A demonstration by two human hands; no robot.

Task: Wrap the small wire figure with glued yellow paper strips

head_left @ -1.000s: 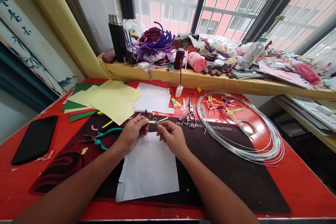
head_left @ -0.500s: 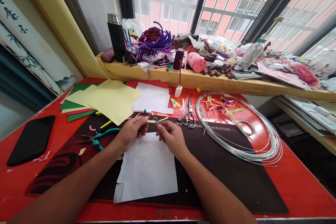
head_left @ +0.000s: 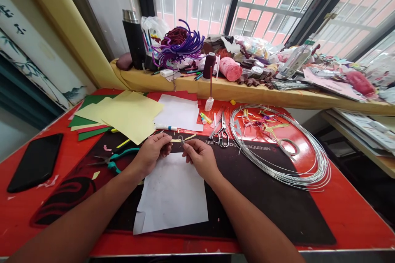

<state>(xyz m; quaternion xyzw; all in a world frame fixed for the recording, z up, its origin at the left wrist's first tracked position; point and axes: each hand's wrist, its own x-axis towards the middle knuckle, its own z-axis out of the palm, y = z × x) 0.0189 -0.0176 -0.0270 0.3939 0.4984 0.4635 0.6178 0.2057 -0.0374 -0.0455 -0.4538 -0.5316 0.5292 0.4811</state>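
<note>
My right hand (head_left: 200, 155) pinches a small bent piece of silvery wire (head_left: 181, 139) with a loop at its top, held above the mat. Facing it, my left hand (head_left: 156, 152) has thumb and forefinger pressed together; what lies between them is too small to tell. A thin pale yellow strip (head_left: 176, 141) shows between the two hands; whether it is held or lies behind them I cannot tell. Below both hands, a white paper sheet (head_left: 174, 197) with a torn, curled left edge rests on the dark mat (head_left: 262, 201).
Teal-handled pliers (head_left: 112, 162) and a black phone (head_left: 35, 162) lie on the left. Scissors (head_left: 221, 133) and a large coil of wire (head_left: 311, 172) are on the right. Yellow paper (head_left: 129, 111) and a white glue bottle (head_left: 209, 104) stand behind, before a cluttered sill.
The view has shifted slightly. My right fingers have turned a little around the wire piece, with the fingertips now nearer its loop. My left hand keeps almost the same pose.
</note>
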